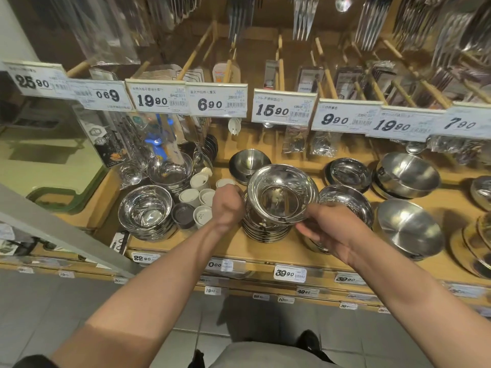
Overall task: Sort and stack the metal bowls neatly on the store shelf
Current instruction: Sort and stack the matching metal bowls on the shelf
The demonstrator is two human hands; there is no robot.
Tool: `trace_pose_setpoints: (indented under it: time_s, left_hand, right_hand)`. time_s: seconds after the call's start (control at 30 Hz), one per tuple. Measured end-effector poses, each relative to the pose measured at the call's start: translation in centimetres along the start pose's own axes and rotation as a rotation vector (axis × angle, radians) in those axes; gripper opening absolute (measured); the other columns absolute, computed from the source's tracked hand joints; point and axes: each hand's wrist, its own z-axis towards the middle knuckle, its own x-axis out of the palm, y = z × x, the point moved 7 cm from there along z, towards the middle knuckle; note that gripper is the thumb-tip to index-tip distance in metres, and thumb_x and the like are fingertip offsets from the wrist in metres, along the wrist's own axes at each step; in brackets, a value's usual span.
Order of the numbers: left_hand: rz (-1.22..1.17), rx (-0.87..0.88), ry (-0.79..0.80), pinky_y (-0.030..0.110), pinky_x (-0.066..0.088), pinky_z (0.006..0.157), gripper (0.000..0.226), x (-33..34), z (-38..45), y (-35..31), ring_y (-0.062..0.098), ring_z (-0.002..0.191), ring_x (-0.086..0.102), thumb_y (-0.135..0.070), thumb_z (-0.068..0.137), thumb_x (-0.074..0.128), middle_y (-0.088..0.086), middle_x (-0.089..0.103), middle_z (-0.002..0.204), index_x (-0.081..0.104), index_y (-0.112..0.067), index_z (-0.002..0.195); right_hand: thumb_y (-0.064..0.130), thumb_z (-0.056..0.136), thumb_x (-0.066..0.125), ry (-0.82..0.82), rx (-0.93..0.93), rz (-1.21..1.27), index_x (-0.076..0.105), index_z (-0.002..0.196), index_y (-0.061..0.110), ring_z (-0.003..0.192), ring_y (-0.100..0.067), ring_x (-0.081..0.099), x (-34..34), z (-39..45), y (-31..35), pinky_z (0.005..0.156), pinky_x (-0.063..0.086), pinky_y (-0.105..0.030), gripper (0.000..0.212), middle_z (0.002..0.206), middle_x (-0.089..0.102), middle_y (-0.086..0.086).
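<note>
A shiny wide-rimmed metal bowl (281,193) sits tilted on top of a tall stack of like bowls (265,229) in the middle of the wooden shelf (233,248). My right hand (325,228) pinches the top bowl's near rim at its right side. My left hand (227,204) is curled against the left side of the stack, just under the top bowl's rim; its fingertips are hidden. More bowl stacks stand at the left (146,211), behind that (170,171), and right of the middle stack (348,204).
Small white and dark cups (198,205) cluster left of my left hand. Matte steel bowls (409,229) (406,175) (247,164) stand to the right and behind. Price tags (218,100) and hanging cutlery packs overhang the shelf. A grey bar (69,235) crosses at left.
</note>
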Motion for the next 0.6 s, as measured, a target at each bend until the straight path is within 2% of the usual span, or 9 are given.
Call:
trace_pose_setpoints:
  time_s: [0.1,0.2,0.37,0.43,0.5,0.6]
  left_hand:
    - [-0.011,-0.008,0.007,0.040,0.056,0.081,0.024,0.1,0.1,0.1,0.036,0.094,0.069,-0.001,0.090,0.054,0.021,0.074,0.097,0.077,0.001,0.093]
    - [-0.067,-0.023,0.022,0.042,0.056,0.087,0.023,0.4,0.0,0.5,0.034,0.098,0.068,-0.005,0.092,0.054,0.017,0.074,0.100,0.076,-0.003,0.097]
    - [-0.131,-0.014,0.040,0.047,0.057,0.087,0.018,0.5,-0.5,0.5,0.035,0.096,0.066,-0.006,0.092,0.053,0.018,0.073,0.098,0.070,0.001,0.095]
    - [-0.131,-0.017,0.045,0.048,0.056,0.088,0.019,0.5,-0.6,0.5,0.035,0.097,0.066,-0.003,0.091,0.052,0.018,0.073,0.098,0.069,0.002,0.096]
    - [-0.136,-0.033,0.046,0.048,0.057,0.089,0.019,0.5,-0.7,0.6,0.035,0.097,0.067,-0.001,0.091,0.051,0.018,0.072,0.098,0.069,0.002,0.096]
    - [-0.140,-0.069,0.032,0.046,0.057,0.089,0.019,0.7,-0.7,0.8,0.034,0.098,0.066,-0.002,0.090,0.051,0.016,0.072,0.100,0.069,-0.002,0.098]
  right_hand:
    - [-0.009,0.090,0.059,-0.012,-0.012,0.004,0.060,0.104,-0.009,0.079,-0.024,0.069,-0.1,0.0,0.0,0.044,0.052,-0.018,0.014,0.106,0.068,-0.025]
    - [-0.008,0.090,0.061,-0.027,-0.013,-0.016,0.061,0.106,-0.010,0.084,-0.025,0.072,-0.2,0.3,-0.1,0.053,0.058,-0.022,0.017,0.108,0.070,-0.024]
    - [-0.007,0.090,0.061,-0.026,-0.002,-0.025,0.060,0.105,-0.009,0.077,-0.022,0.073,-0.1,0.6,-0.6,0.053,0.059,-0.023,0.015,0.105,0.070,-0.022]
    - [-0.007,0.091,0.061,-0.024,0.000,-0.035,0.060,0.104,-0.008,0.069,-0.017,0.073,-0.1,0.7,-0.8,0.062,0.063,-0.027,0.013,0.102,0.070,-0.020]
    - [-0.007,0.091,0.060,-0.019,0.003,-0.035,0.061,0.102,-0.008,0.064,-0.015,0.073,-0.1,0.8,-1.0,0.070,0.060,-0.030,0.011,0.099,0.070,-0.019]
    - [-0.007,0.092,0.060,-0.016,0.011,-0.018,0.061,0.101,-0.007,0.062,-0.015,0.072,-0.1,0.8,-1.2,0.062,0.060,-0.025,0.009,0.094,0.070,-0.018]
